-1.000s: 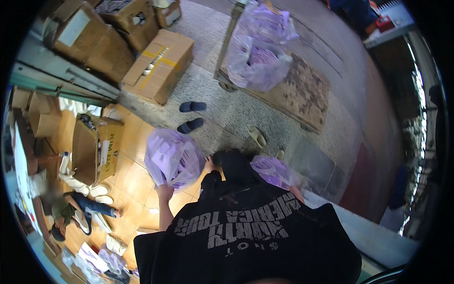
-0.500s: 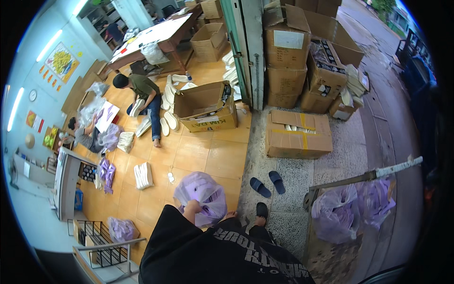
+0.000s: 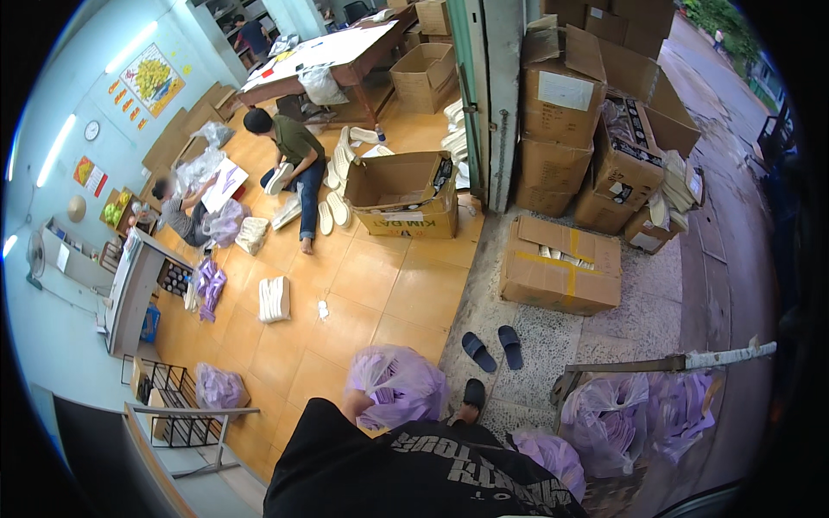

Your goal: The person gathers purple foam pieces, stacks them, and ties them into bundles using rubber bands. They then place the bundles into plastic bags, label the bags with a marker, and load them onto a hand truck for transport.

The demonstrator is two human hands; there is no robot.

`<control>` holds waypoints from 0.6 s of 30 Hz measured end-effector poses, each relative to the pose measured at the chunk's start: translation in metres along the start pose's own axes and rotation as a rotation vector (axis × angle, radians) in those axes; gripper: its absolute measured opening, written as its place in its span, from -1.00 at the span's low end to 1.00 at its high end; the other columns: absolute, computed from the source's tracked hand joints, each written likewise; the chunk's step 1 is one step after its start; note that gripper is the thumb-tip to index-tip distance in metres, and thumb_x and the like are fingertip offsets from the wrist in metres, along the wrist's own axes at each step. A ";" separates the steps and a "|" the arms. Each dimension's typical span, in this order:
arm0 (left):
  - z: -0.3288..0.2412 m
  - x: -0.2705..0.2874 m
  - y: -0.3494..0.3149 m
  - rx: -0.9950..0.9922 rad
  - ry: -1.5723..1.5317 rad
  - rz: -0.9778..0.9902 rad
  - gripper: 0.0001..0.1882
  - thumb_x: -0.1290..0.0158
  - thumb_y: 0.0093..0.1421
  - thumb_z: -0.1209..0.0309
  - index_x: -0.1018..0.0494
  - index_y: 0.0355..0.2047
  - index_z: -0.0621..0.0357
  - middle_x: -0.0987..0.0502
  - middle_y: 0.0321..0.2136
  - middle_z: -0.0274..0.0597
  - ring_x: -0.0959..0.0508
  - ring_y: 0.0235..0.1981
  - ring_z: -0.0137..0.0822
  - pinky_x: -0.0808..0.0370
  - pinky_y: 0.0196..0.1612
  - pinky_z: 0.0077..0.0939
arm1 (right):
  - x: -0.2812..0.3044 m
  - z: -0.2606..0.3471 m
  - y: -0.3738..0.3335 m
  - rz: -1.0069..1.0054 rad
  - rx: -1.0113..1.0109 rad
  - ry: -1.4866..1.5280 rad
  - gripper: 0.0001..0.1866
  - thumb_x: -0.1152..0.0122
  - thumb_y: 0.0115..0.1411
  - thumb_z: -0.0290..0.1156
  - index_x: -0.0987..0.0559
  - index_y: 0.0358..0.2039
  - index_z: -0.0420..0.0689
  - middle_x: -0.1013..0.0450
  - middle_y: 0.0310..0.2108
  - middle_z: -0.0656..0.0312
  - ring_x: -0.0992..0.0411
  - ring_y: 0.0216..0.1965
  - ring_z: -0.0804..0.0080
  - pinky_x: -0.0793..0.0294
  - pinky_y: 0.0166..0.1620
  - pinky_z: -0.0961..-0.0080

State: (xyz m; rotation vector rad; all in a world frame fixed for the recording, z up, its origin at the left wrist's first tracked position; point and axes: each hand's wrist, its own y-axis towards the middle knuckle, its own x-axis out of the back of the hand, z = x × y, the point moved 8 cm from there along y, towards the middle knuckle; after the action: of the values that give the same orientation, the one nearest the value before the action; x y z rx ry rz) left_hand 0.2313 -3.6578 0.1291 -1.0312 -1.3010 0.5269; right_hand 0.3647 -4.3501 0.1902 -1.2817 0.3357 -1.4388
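From where I stand, the person in the black shirt has the left hand curled closed on the gathered plastic of a clear bag of purple pieces, at the side of the bag nearest the body. The bag hangs or sits over the orange tiled floor, just beside the grey pebbled strip; I can't tell whether its underside touches the tiles. The right hand is hidden behind the shirt, so I can't tell how far open it is or what it has hold of. A second bag of purple pieces shows by the right side of the body, near the loaded trolley. Navy slippers lie ahead on the pebbled strip, short of a taped carton. Further in, a seated co-worker in green holds a white sole.
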 end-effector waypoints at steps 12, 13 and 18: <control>-0.027 -0.049 -0.007 -0.344 0.359 -0.048 -0.47 -0.19 -0.05 0.17 -0.65 -0.11 0.25 -0.68 -0.24 0.20 -0.69 -0.15 0.07 -0.60 -0.02 -0.12 | -0.030 -0.101 0.005 0.141 0.024 -0.292 -0.59 -0.09 0.13 -0.18 -0.67 -0.16 -0.20 -0.60 -0.22 -0.08 -0.55 -0.22 -0.11 -0.48 -0.19 0.11; -0.021 -0.050 -0.004 -0.268 0.253 0.006 -0.47 -0.21 -0.08 0.21 -0.64 -0.11 0.26 -0.67 -0.26 0.23 -0.69 -0.15 0.10 -0.60 -0.05 -0.10 | -0.033 -0.132 -0.001 0.152 -0.010 -0.323 -0.58 -0.09 0.13 -0.17 -0.67 -0.15 -0.20 -0.60 -0.21 -0.09 -0.56 -0.21 -0.12 -0.49 -0.19 0.10; -0.063 -0.045 -0.010 -0.643 0.512 -0.039 -0.44 -0.22 -0.09 0.24 -0.60 -0.10 0.36 -0.67 -0.33 0.25 -0.70 -0.20 0.10 -0.59 -0.07 -0.11 | -0.064 -0.261 -0.059 0.055 -0.219 -0.054 -0.58 -0.10 0.11 -0.18 -0.69 -0.17 -0.21 -0.63 -0.17 -0.13 -0.59 -0.17 -0.17 -0.53 -0.14 0.10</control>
State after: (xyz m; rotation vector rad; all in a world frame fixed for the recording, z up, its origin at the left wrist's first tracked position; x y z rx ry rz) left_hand 0.2782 -3.7198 0.1174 -1.5399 -1.0321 -0.2120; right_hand 0.1056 -4.3903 0.1080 -1.4725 0.4992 -1.3463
